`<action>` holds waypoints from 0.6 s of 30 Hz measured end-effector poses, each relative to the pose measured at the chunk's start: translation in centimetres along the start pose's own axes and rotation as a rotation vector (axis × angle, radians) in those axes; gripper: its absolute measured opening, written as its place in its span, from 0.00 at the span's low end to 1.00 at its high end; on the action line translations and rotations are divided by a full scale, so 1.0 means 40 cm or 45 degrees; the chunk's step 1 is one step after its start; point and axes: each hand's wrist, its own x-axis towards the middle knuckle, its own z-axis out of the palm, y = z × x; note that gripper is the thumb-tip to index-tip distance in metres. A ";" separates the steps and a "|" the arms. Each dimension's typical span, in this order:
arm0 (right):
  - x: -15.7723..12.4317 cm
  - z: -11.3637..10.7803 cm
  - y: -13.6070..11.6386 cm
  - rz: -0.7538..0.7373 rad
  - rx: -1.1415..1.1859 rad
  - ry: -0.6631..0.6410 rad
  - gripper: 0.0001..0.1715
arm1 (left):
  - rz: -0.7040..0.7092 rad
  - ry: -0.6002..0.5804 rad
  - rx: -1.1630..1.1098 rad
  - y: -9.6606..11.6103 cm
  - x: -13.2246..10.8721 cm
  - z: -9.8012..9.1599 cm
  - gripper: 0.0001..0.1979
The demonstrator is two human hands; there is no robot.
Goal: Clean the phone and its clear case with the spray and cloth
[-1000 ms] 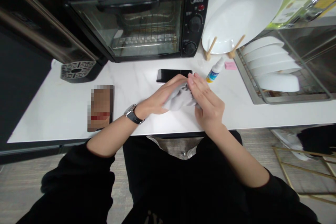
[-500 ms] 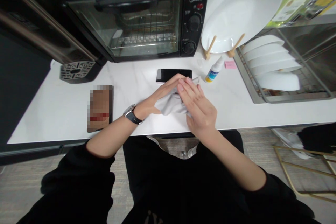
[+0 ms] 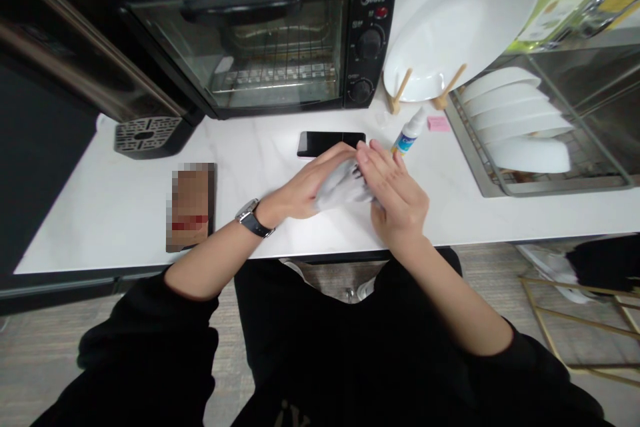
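A crumpled light grey cloth (image 3: pixel 341 188) is between my two hands, above the counter's front half. My left hand (image 3: pixel 305 183), with a watch (image 3: pixel 247 212) on its wrist, supports the cloth from the left and far side. Pressed on the cloth from the right is my right hand (image 3: pixel 397 197), its fingers close together. Small dark marks show in the cloth by my right fingertips; I cannot tell whether they are a print or an object inside. Just beyond my hands lies a black phone (image 3: pixel 330 142). A small white spray bottle (image 3: pixel 407 133) stands behind my right hand.
A black toaster oven (image 3: pixel 270 53) stands at the back. White plates (image 3: pixel 460 20) lean in a wooden rack, and white bowls (image 3: pixel 530 153) sit in the wire basket at right. A pixelated flat item (image 3: pixel 190 207) lies at left, below a machine's drip tray (image 3: pixel 147 137).
Both hands and the cloth have shifted slightly right, the right hand more than the left. The right hand now covers the spray bottle's lower end.
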 end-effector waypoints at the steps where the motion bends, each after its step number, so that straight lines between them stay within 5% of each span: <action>1: -0.001 -0.001 0.010 0.031 0.006 -0.002 0.39 | 0.023 0.000 0.013 0.008 0.007 0.000 0.38; 9: 0.001 0.004 -0.010 0.087 0.066 -0.004 0.41 | -0.038 0.018 0.010 0.022 0.014 0.002 0.31; 15: 0.010 0.019 -0.063 -0.039 0.038 0.011 0.38 | -0.387 0.043 -0.030 -0.014 0.011 0.019 0.24; 18: 0.012 0.023 -0.064 -0.063 0.010 0.037 0.37 | -0.413 0.039 -0.043 -0.017 0.010 0.022 0.25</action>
